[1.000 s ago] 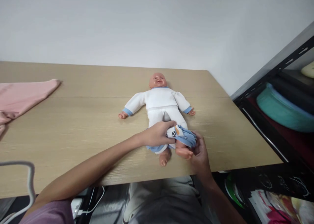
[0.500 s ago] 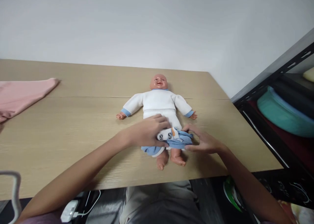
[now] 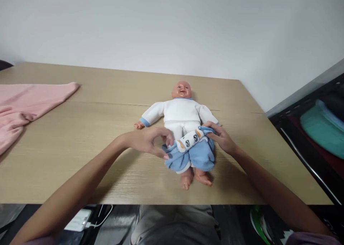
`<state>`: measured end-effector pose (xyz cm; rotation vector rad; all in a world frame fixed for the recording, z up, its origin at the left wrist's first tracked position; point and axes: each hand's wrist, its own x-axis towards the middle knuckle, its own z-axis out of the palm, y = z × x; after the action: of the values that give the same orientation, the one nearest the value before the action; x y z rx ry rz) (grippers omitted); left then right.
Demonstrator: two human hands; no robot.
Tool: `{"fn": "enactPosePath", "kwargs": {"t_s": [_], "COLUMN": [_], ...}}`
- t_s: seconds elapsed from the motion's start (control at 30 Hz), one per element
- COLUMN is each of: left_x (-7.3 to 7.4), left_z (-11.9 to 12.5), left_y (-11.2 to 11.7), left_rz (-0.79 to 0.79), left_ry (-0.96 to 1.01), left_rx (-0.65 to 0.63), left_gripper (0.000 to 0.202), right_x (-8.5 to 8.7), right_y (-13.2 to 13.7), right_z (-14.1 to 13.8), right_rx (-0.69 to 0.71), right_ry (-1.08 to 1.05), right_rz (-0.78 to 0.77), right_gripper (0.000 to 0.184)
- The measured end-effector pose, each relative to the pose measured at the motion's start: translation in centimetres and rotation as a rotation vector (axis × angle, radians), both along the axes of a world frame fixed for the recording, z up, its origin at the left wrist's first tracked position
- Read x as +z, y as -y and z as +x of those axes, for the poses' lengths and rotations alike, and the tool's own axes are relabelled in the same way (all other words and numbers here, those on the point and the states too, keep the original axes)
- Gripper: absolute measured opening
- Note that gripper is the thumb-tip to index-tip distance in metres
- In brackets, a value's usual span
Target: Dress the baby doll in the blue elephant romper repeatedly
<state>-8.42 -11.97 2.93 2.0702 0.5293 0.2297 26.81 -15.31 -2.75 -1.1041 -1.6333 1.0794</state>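
Note:
A baby doll (image 3: 182, 110) in a white top with blue cuffs and white trousers lies on its back, feet toward me. Blue pants (image 3: 200, 155) with a white cartoon-face patch (image 3: 191, 140) are bunched around its lower legs, the bare feet showing below. My right hand (image 3: 219, 135) pinches the waistband at the right side. At the left edge of the pants, my left hand (image 3: 150, 141) has thumb and fingers apart in a C shape, its thumb tip against the blue cloth.
The wooden table (image 3: 107, 123) runs to a pale wall (image 3: 161, 30). Pink cloth (image 3: 34, 101) lies at the left. A black rack with a teal basin (image 3: 322, 130) stands at the right. Below the front edge is a white charger with a cable (image 3: 79, 220).
The blue pants' waistband has been spread wider and raised up the doll's legs. My left hand has moved left and opened, while my right hand has risen slightly. The view has shifted a little.

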Motion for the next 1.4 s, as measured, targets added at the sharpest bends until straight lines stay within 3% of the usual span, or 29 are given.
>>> {"fn": "enactPosePath", "kwargs": {"t_s": [0.13,0.27,0.43,0.5,0.6,0.67,0.73,0.83,0.93,1.0,1.1,1.2,1.3,1.4], "left_x": [-1.2,-2.8,-6.9,-7.9,-7.8,-7.2,-6.8,-7.4,-8.3,-8.6,-8.7,-8.9,-9.2,-9.2], "left_z": [1.3,1.7,1.8,2.0,2.2,2.1,2.0,2.2,2.9,3.5,3.8,3.5,3.3,3.7], "left_y": [0.7,0.5,0.2,0.5,1.1,1.2,0.9,-0.4,-2.3,-3.1,-3.0,-1.8,-1.1,-1.6], "left_rz": [0.065,-0.083,-0.31,-0.33,-0.096,0.123,0.22,0.046,-0.206,-0.272,-0.191,-0.04,-0.077,-0.167], "left_ry": [0.069,0.202,0.36,0.377,0.363,0.351,0.374,0.458,0.517,0.525,0.499,0.457,0.489,0.581], "left_rx": [0.054,0.055,0.344,0.445,0.562,0.589,0.586,0.631,0.74,0.772,0.802,0.836,0.831,0.844], "left_gripper": [0.032,0.021,0.043,0.052,0.051,0.043,0.035,0.038,0.055,0.063,0.06,0.052,0.051,0.055], "right_x": [-1.2,-3.2,-5.7,-6.1,-5.3,-4.2,-3.1,-2.7,-3.5,-4.3,-5.4,-6.3,-6.6,-6.0], "right_y": [-0.2,-0.5,-1.1,-1.1,-0.5,0.1,0.4,-0.4,-2.7,-4.1,-4.9,-4.1,-3.3,-3.7], "right_z": [-0.7,-0.7,-0.6,-0.9,-1.4,-1.7,-2.0,-2.5,-3.2,-3.5,-3.6,-3.1,-2.7,-2.8], "right_rx": [-0.043,-0.113,-0.167,-0.187,-0.218,-0.247,-0.265,-0.281,-0.331,-0.361,-0.398,-0.458,-0.448,-0.343], "right_ry": [-0.054,-0.121,-0.238,-0.276,-0.218,-0.112,-0.005,0.078,0.04,-0.036,-0.102,-0.148,-0.249,-0.414], "right_rz": [-0.055,-0.093,-0.142,-0.155,-0.082,0.066,0.229,0.312,0.232,0.188,0.154,0.041,-0.084,-0.219], "right_gripper": [0.028,0.034,0.037,0.037,0.032,0.026,0.018,0.014,0.021,0.027,0.031,0.035,0.035,0.043]}}
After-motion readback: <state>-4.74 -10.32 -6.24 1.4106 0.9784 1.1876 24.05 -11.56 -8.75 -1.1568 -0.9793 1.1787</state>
